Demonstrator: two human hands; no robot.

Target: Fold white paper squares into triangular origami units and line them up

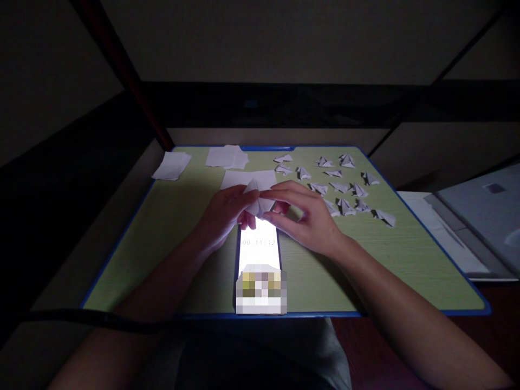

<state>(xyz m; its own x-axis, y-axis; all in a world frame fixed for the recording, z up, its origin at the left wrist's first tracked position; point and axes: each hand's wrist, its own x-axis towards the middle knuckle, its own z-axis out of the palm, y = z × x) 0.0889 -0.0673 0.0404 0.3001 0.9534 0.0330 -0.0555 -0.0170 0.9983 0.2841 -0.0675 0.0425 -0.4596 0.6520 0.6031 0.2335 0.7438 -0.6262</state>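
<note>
Between my two hands is a small piece of folded white paper [259,203], raised above the top end of a lit phone [260,244]. My left hand [225,214] pinches its left side, with the thumb lying across the front and the other fingers partly hidden behind. On the right side my right hand [311,214] grips the paper between thumb and fingers. The phone lies upright toward me with a timer on its bright screen. Just beyond my hands a white paper sheet [247,177] lies flat, partly covered by them.
Several small folded paper pieces [345,207] are spread over the right half of the green table [162,254]. Stacks of paper lie at the left edge [173,165] and the back [227,156]. Right of the table is a grey flat object [483,206]. A dark cable [101,319] crosses the lower left.
</note>
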